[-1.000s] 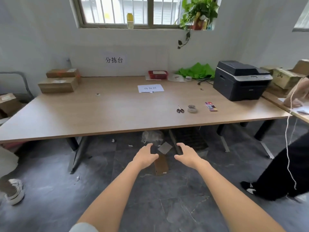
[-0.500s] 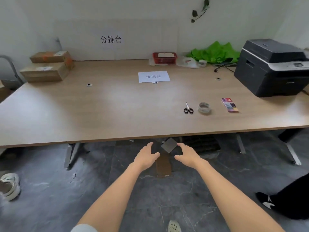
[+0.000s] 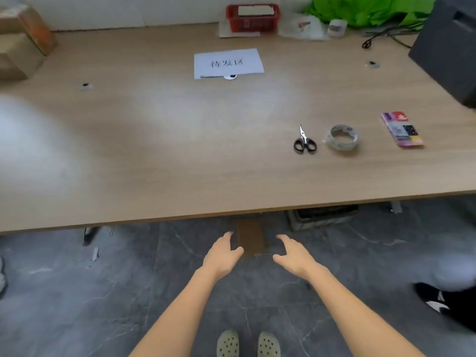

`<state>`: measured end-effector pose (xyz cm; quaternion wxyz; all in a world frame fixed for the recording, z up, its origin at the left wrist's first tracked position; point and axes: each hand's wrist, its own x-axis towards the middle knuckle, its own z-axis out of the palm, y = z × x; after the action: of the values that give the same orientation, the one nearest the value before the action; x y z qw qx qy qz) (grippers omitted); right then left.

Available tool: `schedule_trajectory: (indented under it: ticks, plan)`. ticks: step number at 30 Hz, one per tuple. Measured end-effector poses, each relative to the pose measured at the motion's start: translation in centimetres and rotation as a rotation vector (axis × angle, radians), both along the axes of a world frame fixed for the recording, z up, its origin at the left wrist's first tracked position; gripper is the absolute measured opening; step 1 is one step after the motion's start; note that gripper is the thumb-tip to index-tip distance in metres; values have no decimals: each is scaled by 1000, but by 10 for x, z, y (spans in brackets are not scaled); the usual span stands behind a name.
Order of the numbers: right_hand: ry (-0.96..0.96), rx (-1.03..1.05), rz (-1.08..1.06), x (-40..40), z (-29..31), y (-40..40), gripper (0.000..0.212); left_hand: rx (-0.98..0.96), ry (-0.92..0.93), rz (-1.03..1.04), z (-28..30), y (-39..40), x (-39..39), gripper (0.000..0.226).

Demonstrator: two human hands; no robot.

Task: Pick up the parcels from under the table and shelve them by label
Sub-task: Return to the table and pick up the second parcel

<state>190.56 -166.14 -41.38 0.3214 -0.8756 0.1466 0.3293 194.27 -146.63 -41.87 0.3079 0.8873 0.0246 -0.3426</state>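
Note:
A narrow brown cardboard parcel (image 3: 250, 237) stands on the dark floor just under the front edge of the wooden table (image 3: 180, 161); its far part is hidden by the tabletop. My left hand (image 3: 222, 253) is open just left of the parcel, fingers spread, not touching it. My right hand (image 3: 292, 253) is open just right of it, with a small gap. Both forearms reach forward from the bottom of the view.
On the table lie scissors (image 3: 304, 141), a tape roll (image 3: 342, 137), a colourful card (image 3: 401, 128), a paper sign (image 3: 228, 63), a red basket (image 3: 252, 18), stacked boxes (image 3: 20, 42) and a black printer (image 3: 450, 50). A dark crate (image 3: 322, 217) sits under the table. Another person's shoe (image 3: 438, 300) is at right.
The view has moved closer to the table and tilted down. Both hands have advanced toward the parcel and now flank it. More of the parcel is hidden under the table edge.

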Motion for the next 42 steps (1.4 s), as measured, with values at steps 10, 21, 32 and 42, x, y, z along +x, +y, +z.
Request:
schedule_trajectory:
  ticks: [10, 21, 32, 42]
  plan:
    - [-64, 100, -175, 70, -297, -7, 66, -15, 5, 48, -293, -13, 69, 69]
    - [-140, 183, -347, 163, -576, -19, 72, -214, -4, 214, -574, -33, 162, 92]
    - [-65, 149, -402, 153, -549, -8, 76, -179, 63, 226, -551, -46, 146, 65]
    - [-71, 266, -481, 42, -276, -19, 70, -192, 98, 174, -270, -59, 51, 63]
